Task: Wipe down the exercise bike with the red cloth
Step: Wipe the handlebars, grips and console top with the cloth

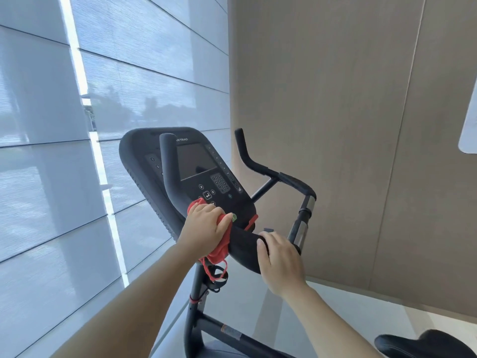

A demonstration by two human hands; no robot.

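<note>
The black exercise bike stands in front of me, its console with a dark screen and keypad tilted toward me. My left hand grips the red cloth against the lower left of the console, where the left handlebar meets it. Part of the cloth hangs below my fingers. My right hand holds the padded front bar just right of the cloth. The right handlebar curves up behind, untouched.
A window wall with translucent blinds runs along the left. A beige panelled wall stands close behind the bike. The bike's frame post and black saddle sit low in view over a pale floor.
</note>
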